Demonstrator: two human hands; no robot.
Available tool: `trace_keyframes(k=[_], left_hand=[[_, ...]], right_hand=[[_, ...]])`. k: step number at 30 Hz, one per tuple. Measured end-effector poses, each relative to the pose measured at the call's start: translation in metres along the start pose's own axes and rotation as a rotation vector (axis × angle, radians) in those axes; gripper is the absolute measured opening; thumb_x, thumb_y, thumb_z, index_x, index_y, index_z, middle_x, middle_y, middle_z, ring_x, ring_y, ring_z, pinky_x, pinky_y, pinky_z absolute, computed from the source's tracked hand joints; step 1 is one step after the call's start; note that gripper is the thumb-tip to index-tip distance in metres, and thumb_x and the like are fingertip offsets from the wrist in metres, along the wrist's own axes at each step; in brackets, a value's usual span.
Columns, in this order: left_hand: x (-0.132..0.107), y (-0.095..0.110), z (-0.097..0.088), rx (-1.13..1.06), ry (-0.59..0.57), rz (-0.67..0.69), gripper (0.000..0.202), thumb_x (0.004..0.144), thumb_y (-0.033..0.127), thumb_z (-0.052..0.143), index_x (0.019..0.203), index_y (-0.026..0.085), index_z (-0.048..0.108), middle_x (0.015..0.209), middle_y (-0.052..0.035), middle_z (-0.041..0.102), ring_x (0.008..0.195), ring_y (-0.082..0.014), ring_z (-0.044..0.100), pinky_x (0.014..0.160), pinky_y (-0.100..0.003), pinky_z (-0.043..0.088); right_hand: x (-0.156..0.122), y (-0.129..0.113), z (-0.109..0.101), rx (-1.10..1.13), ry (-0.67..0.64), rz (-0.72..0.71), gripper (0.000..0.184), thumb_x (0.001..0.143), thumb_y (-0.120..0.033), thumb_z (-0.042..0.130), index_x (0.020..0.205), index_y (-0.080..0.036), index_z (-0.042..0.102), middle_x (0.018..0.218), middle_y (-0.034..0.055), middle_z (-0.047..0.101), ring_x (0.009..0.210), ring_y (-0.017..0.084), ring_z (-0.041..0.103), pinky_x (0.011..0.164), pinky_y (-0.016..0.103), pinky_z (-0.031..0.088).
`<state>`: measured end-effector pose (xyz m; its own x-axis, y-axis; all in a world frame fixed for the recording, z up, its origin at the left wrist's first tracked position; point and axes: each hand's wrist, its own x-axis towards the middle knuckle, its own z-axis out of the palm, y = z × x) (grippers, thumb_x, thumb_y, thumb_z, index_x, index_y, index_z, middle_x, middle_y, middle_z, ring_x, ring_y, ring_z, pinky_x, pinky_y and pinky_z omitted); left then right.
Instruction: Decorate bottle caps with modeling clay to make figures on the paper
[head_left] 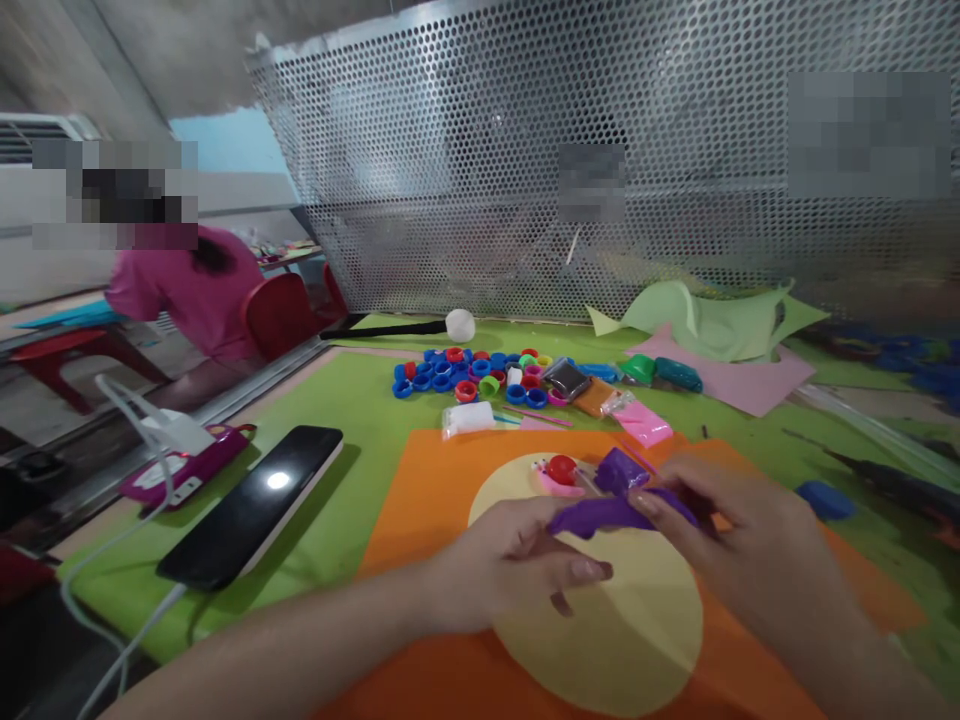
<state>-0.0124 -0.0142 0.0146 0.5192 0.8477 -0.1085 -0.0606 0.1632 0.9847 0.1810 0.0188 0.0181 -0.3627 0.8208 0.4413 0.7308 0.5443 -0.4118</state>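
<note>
A perforated metal panel rises along the back of the counter, whose top is covered in green with pale strips at the edge. Beyond, on the left, a person in a pink top sits turned away near a red chair, with another work surface alongside.

An orange sheet lies on the counter, bearing a pale yellow disc. The left hand and right hand hang over the disc, hiding parts of both. A black phone lies at the left with a white cable, beside a magenta power strip. Crumpled light green paper and a pink sheet lie at the back right.

Between the hands stretches a strip of purple clay. The right fingers are pinched on one end; the other end touches the left index finger, the thumb lying lower, and whether those fingers grip I cannot tell. Just behind are a purple packet and a pink piece with a red ball. Farther back cluster many coloured bottle caps.
</note>
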Motion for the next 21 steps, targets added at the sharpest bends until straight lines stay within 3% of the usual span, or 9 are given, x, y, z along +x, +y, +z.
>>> trace_keyframes(k=[2,4,7,10,13,17,21], left_hand=[[0.000,0.002,0.000,-0.024,-0.072,0.038,0.065,0.063,0.035,0.076,0.121,0.021,0.051,0.124,-0.0151,0.053,0.104,-0.0264,0.059,0.064,-0.024,0.049],[-0.001,0.003,0.001,-0.017,-0.124,0.044,0.071,0.057,0.023,0.081,0.121,0.022,0.051,0.116,-0.0119,0.059,0.105,-0.0252,0.057,0.073,-0.028,0.049],[-0.002,0.002,0.003,0.006,-0.166,-0.009,0.047,0.062,0.022,0.076,0.107,0.016,0.062,0.093,-0.0055,0.066,0.093,-0.0204,0.061,0.078,-0.029,0.048],[-0.002,-0.003,0.003,0.141,-0.174,0.023,0.016,0.074,0.024,0.064,0.085,0.012,0.069,0.079,-0.0038,0.066,0.081,-0.0162,0.061,0.076,-0.027,0.048],[0.000,-0.007,0.004,0.157,-0.156,0.001,0.028,0.077,0.037,0.060,0.078,0.012,0.070,0.077,-0.0054,0.066,0.078,-0.0158,0.061,0.076,-0.028,0.049],[0.001,-0.004,0.008,-0.080,-0.008,-0.098,0.044,0.065,0.053,0.067,0.078,0.010,0.069,0.074,-0.0058,0.065,0.074,-0.0169,0.064,0.076,-0.032,0.050],[0.002,0.000,0.008,-0.295,0.012,-0.095,0.044,0.059,0.044,0.076,0.089,0.014,0.068,0.088,-0.0076,0.068,0.095,-0.0242,0.063,0.086,-0.041,0.045]], right_hand=[[0.000,-0.002,0.003,0.099,-0.036,0.025,0.032,0.077,-0.053,0.054,0.074,-0.022,0.047,0.060,-0.0020,0.055,0.049,0.013,0.052,0.045,0.023,0.040],[0.000,-0.008,0.008,0.167,-0.085,-0.011,0.038,0.068,-0.046,0.065,0.091,-0.021,0.049,0.082,0.0039,0.061,0.066,0.017,0.059,0.053,0.026,0.047],[-0.002,-0.020,0.016,0.189,-0.168,-0.132,0.049,0.066,-0.037,0.070,0.110,-0.022,0.052,0.105,0.0085,0.062,0.089,0.024,0.060,0.069,0.035,0.051],[-0.003,-0.028,0.020,0.248,-0.257,-0.285,0.028,0.080,-0.032,0.060,0.107,-0.026,0.060,0.096,0.0025,0.067,0.087,0.020,0.062,0.075,0.035,0.050],[-0.006,-0.028,0.020,0.220,-0.222,-0.351,0.026,0.090,-0.029,0.042,0.103,-0.023,0.063,0.081,0.0019,0.070,0.073,0.018,0.064,0.068,0.033,0.052],[-0.006,-0.014,0.015,0.128,-0.092,-0.207,0.032,0.091,-0.028,0.035,0.108,-0.025,0.062,0.096,0.0033,0.069,0.083,0.018,0.066,0.067,0.029,0.054],[-0.002,0.001,0.008,0.198,-0.005,-0.011,0.036,0.086,-0.036,0.045,0.121,-0.027,0.052,0.104,0.0045,0.066,0.081,0.019,0.066,0.063,0.029,0.055]])
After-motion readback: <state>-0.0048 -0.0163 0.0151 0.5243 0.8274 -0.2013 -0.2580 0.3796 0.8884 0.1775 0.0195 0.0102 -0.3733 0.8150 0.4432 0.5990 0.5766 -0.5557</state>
